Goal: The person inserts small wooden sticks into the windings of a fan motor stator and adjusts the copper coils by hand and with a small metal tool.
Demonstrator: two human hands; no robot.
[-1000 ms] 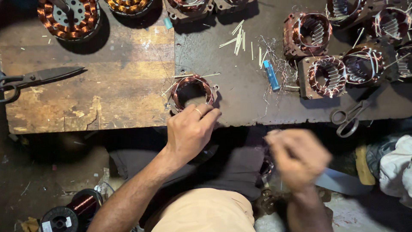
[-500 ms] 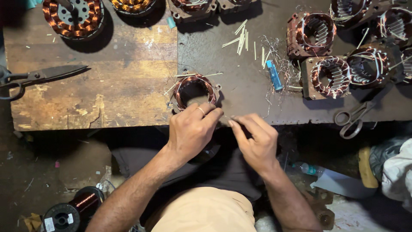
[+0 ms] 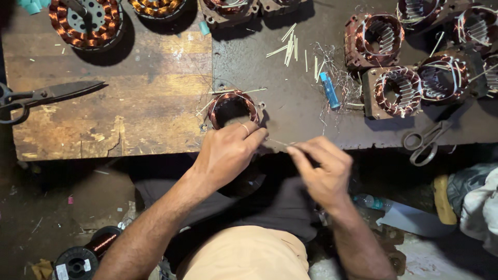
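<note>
Left hand [image 3: 228, 153]: fingers curled, resting on the near rim of the copper-wound stator [image 3: 233, 108] at the near edge of the workbench [image 3: 155, 103]. Right hand [image 3: 322, 168]: fingertips pinched on a thin pale strip [image 3: 277, 142] spanning toward the left hand. Blue lighter [image 3: 329, 90] lies far right.

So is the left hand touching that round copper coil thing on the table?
Touching. The head view shows the left hand resting its fingers on the near rim of the copper coil, no gap between them.
</note>
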